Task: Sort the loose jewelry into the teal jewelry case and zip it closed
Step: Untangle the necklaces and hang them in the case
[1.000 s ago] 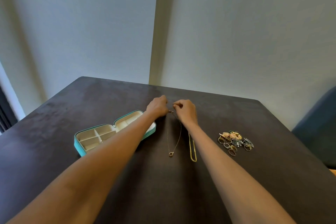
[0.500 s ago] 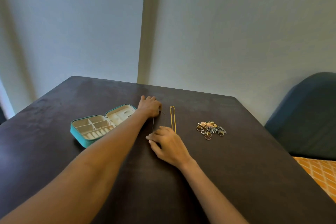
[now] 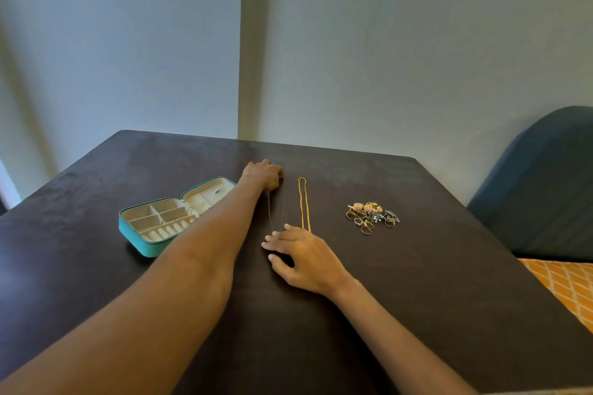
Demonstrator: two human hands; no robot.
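Where left hand (image 3: 262, 174) curls, grasp unclear | thin chain (image 3: 271, 212) faint | right hand (image 3: 305, 256) fingers spread

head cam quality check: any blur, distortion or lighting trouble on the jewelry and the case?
Head view: wide-angle bend, the near forearms loom large and the wall lines lean. Light is dim and soft, with faint sheen on the dark table. The thin necklace barely shows against it; the gold chain reads clearly. The ring pile is too small to separate. The teal case compartments are legible.
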